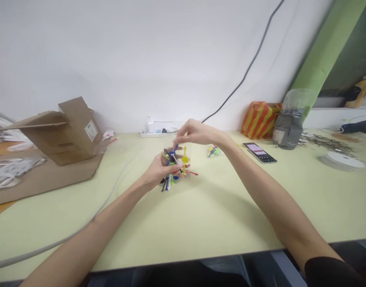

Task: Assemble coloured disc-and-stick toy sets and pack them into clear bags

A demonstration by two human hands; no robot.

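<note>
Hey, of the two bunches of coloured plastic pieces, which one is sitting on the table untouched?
The small green-and-yellow bunch, right of the hands, near the phone. The larger bunch is held in the left hand, with the right hand at its top.

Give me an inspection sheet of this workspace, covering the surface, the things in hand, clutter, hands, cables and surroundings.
Surface: pale green desk, with an orange wood edge at far left.
Things in hand: cluster of coloured plastic rods, some arrow-tipped; smaller coloured cluster lies nearby.
Clutter: cardboard box, smartphone, striped red-and-yellow bag, grey bag, white tape roll.
Hands: left hand grips the cluster; right hand reaches its top.
Cables: grey cable crosses the desk; dark cable runs up the wall; power strip sits at the back.
Surroundings: white wall, green panel.
</note>
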